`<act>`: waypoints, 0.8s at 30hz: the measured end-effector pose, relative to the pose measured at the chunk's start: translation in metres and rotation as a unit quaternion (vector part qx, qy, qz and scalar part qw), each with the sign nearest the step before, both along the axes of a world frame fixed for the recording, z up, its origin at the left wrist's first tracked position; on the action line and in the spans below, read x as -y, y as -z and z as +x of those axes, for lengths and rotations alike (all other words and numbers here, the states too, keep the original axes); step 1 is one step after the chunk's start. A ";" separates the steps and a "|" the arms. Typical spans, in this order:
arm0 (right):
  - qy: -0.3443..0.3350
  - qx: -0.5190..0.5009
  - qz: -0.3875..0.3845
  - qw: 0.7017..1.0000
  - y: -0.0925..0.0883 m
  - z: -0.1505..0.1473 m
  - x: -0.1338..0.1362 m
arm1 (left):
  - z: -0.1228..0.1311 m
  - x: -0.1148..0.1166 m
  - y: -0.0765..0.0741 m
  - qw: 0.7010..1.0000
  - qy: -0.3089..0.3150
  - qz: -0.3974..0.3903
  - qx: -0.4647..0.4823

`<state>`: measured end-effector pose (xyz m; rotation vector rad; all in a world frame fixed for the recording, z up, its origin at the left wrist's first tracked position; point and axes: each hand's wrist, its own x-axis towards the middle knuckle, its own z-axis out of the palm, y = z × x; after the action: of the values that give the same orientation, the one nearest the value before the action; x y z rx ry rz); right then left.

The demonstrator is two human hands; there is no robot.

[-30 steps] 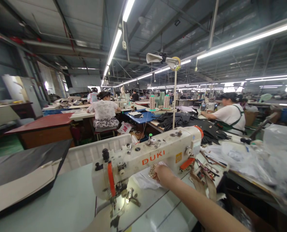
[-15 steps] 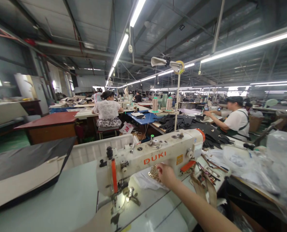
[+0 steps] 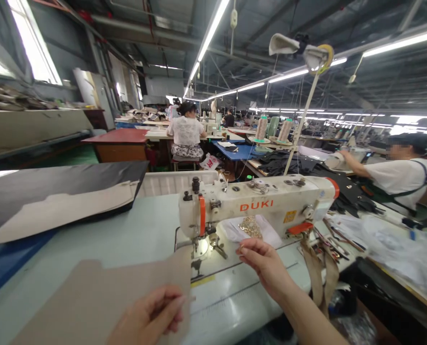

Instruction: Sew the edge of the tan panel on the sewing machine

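Observation:
A white DUKI sewing machine stands on the pale green table. My left hand lies at the bottom edge, fingers curled on a large tan leather piece that reaches up to the needle area. My right hand hovers in front of the machine, fingers pinched together on something too small to name. Just behind it a pile of small gold metal fittings rests on a white bag under the machine arm.
Black and cream material sheets lie at the left. Tan straps hang off the table's right edge beside plastic bags. A thread stand rises behind. Other people sew at benches; one in white sits at right.
The view has tilted down and turned left. My right hand has drawn back from the gold fittings toward me, pinched. My left hand and the tan piece have come into view.

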<state>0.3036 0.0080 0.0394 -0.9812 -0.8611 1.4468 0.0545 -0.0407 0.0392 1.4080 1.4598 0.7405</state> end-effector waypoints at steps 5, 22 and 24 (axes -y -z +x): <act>-0.028 -0.022 -0.010 0.999 -0.005 -0.015 0.011 | 0.014 0.000 -0.014 0.999 -0.028 0.046 -0.001; -0.014 0.064 0.057 0.996 0.025 -0.059 0.035 | 0.047 0.004 -0.001 0.984 -0.091 0.144 0.052; -0.009 0.073 0.075 0.994 0.026 -0.061 0.036 | 0.048 0.004 -0.002 0.983 -0.095 0.144 0.059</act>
<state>0.2429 -0.0280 0.0132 -0.9764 -1.0726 1.3166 0.1021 -0.0450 0.0409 1.4217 1.4502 1.1756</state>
